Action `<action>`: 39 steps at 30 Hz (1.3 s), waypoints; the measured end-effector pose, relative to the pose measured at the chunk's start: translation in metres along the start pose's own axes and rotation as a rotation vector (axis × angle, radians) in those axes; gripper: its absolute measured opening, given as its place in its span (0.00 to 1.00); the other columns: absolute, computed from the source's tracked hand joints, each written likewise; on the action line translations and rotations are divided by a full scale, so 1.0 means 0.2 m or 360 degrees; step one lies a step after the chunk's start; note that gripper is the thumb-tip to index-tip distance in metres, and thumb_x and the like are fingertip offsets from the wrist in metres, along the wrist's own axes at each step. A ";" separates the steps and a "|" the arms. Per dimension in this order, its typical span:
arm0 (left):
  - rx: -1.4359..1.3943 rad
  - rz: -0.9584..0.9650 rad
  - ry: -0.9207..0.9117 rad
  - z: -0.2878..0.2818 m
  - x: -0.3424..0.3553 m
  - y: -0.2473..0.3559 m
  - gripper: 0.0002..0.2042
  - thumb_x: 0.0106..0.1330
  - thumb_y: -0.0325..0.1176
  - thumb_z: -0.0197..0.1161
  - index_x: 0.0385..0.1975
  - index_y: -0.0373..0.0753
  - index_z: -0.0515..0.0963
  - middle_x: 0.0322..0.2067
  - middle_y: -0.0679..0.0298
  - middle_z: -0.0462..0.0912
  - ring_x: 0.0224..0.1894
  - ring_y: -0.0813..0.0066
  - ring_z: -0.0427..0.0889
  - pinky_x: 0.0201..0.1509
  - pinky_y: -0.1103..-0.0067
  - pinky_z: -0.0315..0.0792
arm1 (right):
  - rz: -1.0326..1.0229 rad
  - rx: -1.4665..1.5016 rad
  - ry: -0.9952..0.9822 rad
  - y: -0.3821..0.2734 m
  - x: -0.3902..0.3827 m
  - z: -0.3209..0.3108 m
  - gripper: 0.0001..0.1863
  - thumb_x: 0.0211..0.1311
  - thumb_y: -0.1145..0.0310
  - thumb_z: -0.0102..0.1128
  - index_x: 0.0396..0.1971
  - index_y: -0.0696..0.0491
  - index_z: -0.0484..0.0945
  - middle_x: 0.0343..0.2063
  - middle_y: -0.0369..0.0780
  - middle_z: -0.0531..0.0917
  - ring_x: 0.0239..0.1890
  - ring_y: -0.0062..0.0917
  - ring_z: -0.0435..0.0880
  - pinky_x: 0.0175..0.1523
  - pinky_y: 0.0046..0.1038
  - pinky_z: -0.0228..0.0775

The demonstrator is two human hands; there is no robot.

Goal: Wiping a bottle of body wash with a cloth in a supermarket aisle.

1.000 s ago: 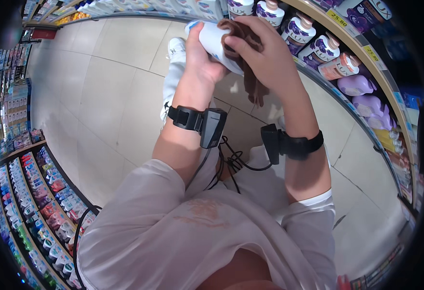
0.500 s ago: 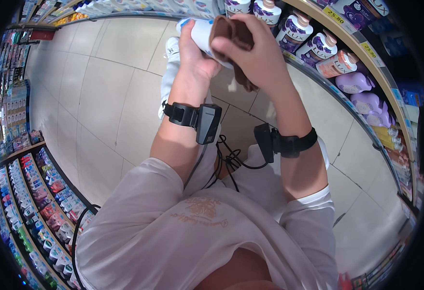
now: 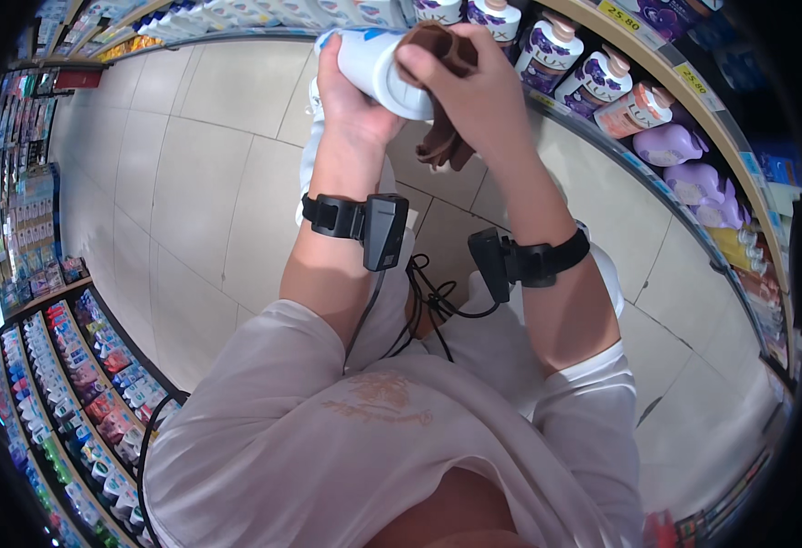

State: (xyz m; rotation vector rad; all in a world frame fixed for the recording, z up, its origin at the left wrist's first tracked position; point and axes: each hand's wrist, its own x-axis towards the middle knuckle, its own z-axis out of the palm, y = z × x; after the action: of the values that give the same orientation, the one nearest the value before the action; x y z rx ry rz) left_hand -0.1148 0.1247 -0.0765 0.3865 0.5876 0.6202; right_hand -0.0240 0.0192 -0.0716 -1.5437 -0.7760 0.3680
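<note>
Near the top centre, my left hand (image 3: 355, 96) grips a white cylindrical container (image 3: 364, 66) with blue markings, its rimmed round end toward the right. My right hand (image 3: 479, 96) is closed on a brown cloth (image 3: 447, 144), which is bunched against that end and hangs below the fingers. The thumb lies over the cloth near the container's rim. Both wrists wear black strapped devices, the left (image 3: 383, 233) and the right (image 3: 488, 260), with cables looping between my legs.
A curved shelf (image 3: 657, 55) at top and right carries white pump bottles (image 3: 547, 55), a peach bottle (image 3: 632, 111) and lilac bottles (image 3: 666, 146). Densely stocked shelves (image 3: 81, 384) line the left. Pale floor tiles (image 3: 191, 201) lie between. My legs and white shoes are partly visible beneath my arms.
Both hands have shifted left. The container has turned, showing more of its round end, and the brown cloth hangs less low than a second ago.
</note>
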 end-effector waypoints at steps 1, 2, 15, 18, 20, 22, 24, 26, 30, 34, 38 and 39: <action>-0.0036 -0.0022 -0.0007 0.00 0.00 0.00 0.33 0.72 0.58 0.32 0.63 0.38 0.66 0.59 0.52 0.73 0.61 0.53 0.73 0.65 0.59 0.67 | -0.0077 -0.0136 0.0051 -0.01 0.00 -0.01 0.31 0.54 0.45 0.69 0.41 0.61 0.79 0.34 0.45 0.84 0.33 0.29 0.82 0.43 0.25 0.72; -0.0042 -0.0001 -0.0036 -0.01 0.01 -0.01 0.33 0.72 0.58 0.32 0.63 0.38 0.66 0.59 0.52 0.73 0.61 0.53 0.73 0.65 0.59 0.68 | -0.0156 -0.0273 0.0099 -0.02 0.00 -0.01 0.33 0.52 0.43 0.70 0.41 0.61 0.79 0.34 0.46 0.84 0.33 0.29 0.82 0.43 0.25 0.72; -0.0027 0.0129 0.0001 -0.02 0.01 -0.01 0.31 0.72 0.59 0.36 0.59 0.39 0.69 0.56 0.53 0.76 0.58 0.54 0.76 0.61 0.59 0.72 | 0.0311 0.0301 0.0124 -0.07 -0.03 0.02 0.30 0.53 0.45 0.69 0.41 0.57 0.78 0.38 0.45 0.80 0.42 0.33 0.82 0.44 0.33 0.73; 0.0005 0.0090 -0.0013 -0.02 0.00 -0.01 0.31 0.72 0.59 0.35 0.59 0.39 0.69 0.56 0.53 0.76 0.58 0.53 0.76 0.61 0.59 0.72 | -0.0244 -0.0344 0.0199 -0.08 -0.05 0.04 0.23 0.61 0.49 0.61 0.38 0.57 0.79 0.37 0.45 0.81 0.42 0.34 0.82 0.43 0.36 0.73; -0.0008 0.0091 -0.0011 -0.02 0.00 -0.01 0.31 0.72 0.58 0.35 0.59 0.39 0.69 0.56 0.52 0.76 0.58 0.53 0.76 0.61 0.59 0.72 | -0.0136 -0.0194 0.0257 -0.07 -0.04 0.05 0.21 0.67 0.52 0.54 0.37 0.58 0.79 0.35 0.47 0.81 0.42 0.37 0.82 0.44 0.37 0.72; -0.0050 0.0122 0.0001 -0.02 0.00 -0.02 0.31 0.72 0.58 0.34 0.59 0.38 0.70 0.56 0.52 0.76 0.58 0.52 0.76 0.61 0.59 0.72 | 0.0083 0.0039 0.0223 -0.06 -0.03 0.05 0.21 0.67 0.51 0.54 0.37 0.57 0.79 0.36 0.49 0.81 0.41 0.40 0.82 0.46 0.37 0.72; -0.0050 0.0189 -0.0020 -0.02 0.00 -0.02 0.31 0.72 0.57 0.35 0.60 0.38 0.69 0.55 0.53 0.76 0.57 0.52 0.75 0.61 0.59 0.72 | 0.0209 0.0103 0.0197 -0.04 -0.01 0.04 0.19 0.71 0.54 0.49 0.39 0.57 0.79 0.35 0.50 0.81 0.40 0.43 0.81 0.47 0.36 0.70; -0.0058 0.0172 -0.0020 -0.03 0.00 -0.02 0.30 0.72 0.58 0.38 0.60 0.39 0.67 0.55 0.54 0.76 0.57 0.50 0.75 0.62 0.57 0.71 | 0.0241 0.0157 0.0203 -0.02 0.00 0.03 0.19 0.73 0.56 0.47 0.40 0.56 0.79 0.35 0.50 0.82 0.40 0.43 0.81 0.46 0.36 0.70; -0.0088 0.0168 -0.0038 -0.04 0.00 0.01 0.30 0.71 0.58 0.38 0.60 0.39 0.67 0.56 0.53 0.76 0.58 0.49 0.75 0.62 0.56 0.71 | 0.0159 0.0194 0.0262 -0.02 -0.03 0.05 0.17 0.74 0.59 0.45 0.44 0.56 0.77 0.34 0.47 0.81 0.37 0.38 0.81 0.46 0.33 0.70; -0.0071 0.0105 -0.0084 -0.07 -0.01 0.05 0.30 0.71 0.56 0.39 0.59 0.38 0.70 0.57 0.53 0.76 0.59 0.50 0.75 0.62 0.56 0.71 | 0.0169 0.0419 0.0224 -0.01 -0.07 0.08 0.13 0.74 0.64 0.46 0.45 0.57 0.76 0.32 0.43 0.81 0.38 0.33 0.81 0.47 0.31 0.69; -0.0391 -0.0019 -0.0224 -0.12 0.03 0.08 0.27 0.71 0.52 0.42 0.56 0.38 0.74 0.56 0.54 0.77 0.59 0.51 0.76 0.63 0.56 0.72 | -0.0012 0.0389 0.0198 0.02 -0.07 0.12 0.12 0.72 0.70 0.46 0.48 0.58 0.74 0.37 0.43 0.79 0.41 0.31 0.79 0.49 0.30 0.69; -0.0431 -0.0097 -0.0364 -0.14 0.04 0.09 0.25 0.70 0.50 0.44 0.55 0.38 0.74 0.54 0.55 0.79 0.58 0.52 0.77 0.63 0.57 0.72 | -0.0053 0.0383 0.0175 0.03 -0.07 0.13 0.12 0.72 0.71 0.45 0.49 0.58 0.74 0.39 0.43 0.78 0.42 0.30 0.78 0.50 0.30 0.68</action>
State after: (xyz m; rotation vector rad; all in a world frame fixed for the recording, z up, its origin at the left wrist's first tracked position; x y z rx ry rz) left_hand -0.1337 0.1472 -0.0921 0.1805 0.2907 0.5791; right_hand -0.0494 0.0300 -0.0842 -1.3127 -0.6459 0.3362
